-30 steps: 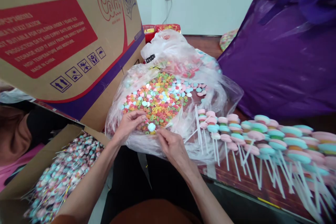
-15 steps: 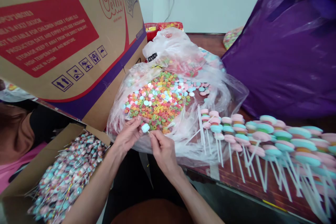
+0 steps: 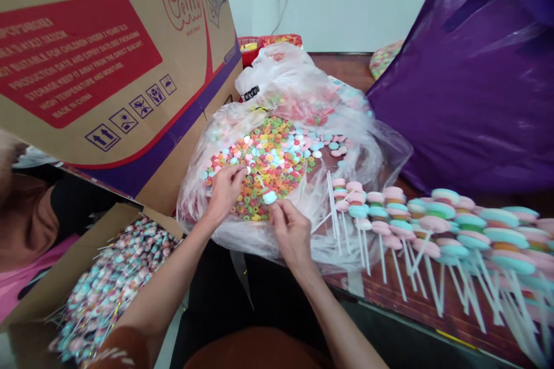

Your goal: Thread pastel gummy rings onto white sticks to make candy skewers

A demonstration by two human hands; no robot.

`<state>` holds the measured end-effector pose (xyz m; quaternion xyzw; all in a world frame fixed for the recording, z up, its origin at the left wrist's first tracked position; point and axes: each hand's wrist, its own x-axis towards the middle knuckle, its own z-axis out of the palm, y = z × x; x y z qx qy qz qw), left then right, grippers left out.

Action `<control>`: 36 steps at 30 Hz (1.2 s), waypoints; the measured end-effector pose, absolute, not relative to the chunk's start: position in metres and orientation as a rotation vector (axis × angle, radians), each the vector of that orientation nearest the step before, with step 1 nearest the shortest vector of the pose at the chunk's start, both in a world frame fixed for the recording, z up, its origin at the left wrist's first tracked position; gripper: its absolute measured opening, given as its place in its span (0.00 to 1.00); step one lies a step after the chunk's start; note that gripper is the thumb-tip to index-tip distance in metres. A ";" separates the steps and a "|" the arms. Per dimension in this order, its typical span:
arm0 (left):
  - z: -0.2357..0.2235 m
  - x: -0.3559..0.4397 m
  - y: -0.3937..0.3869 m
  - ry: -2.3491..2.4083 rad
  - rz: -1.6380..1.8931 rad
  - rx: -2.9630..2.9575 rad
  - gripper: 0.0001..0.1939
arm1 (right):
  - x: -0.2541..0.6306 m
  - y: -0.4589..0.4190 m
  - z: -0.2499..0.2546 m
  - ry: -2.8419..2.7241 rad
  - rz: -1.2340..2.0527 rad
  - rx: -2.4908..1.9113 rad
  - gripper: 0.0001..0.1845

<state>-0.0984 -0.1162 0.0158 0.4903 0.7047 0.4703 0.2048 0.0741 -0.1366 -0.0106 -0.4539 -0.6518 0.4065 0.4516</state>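
Note:
My right hand (image 3: pixel 292 233) pinches a small candy lollipop (image 3: pixel 269 197) by its edge. The pale blue disc faces me, and the short white stick points up and away. My left hand (image 3: pixel 225 191) reaches over the loose candies (image 3: pixel 259 184), its thumb and fingertips drawn together beside a white disc; whether they grip it I cannot tell. Ring candies in green, orange and red mix with pink, blue and white discs on the clear plastic bag (image 3: pixel 303 245). Stacked candy lollipops (image 3: pixel 400 210) on white sticks lie in a row to the right.
An open carton (image 3: pixel 43 300) full of finished small lollipops stands low at the left. A large printed cardboard box (image 3: pixel 108 57) rises behind it. The purple bag (image 3: pixel 467 92) fills the right back. Another person's arm (image 3: pixel 26 219) shows at the left edge.
My hands have moved apart. The left has gone up and forward onto the loose candies; the right has shifted right and slightly forward, with the lollipop's stick now pointing away from me.

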 end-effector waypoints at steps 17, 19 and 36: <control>0.005 -0.137 -0.079 1.931 1.184 1.267 0.06 | 0.081 -0.137 -0.029 -1.604 0.998 -1.165 0.16; 0.007 -0.139 -0.077 1.994 1.131 1.293 0.05 | 0.081 -0.137 -0.030 -1.608 0.996 -1.165 0.16; 0.008 -0.117 -0.089 2.267 0.477 1.848 0.11 | 0.081 -0.138 -0.033 -1.647 0.963 -1.157 0.15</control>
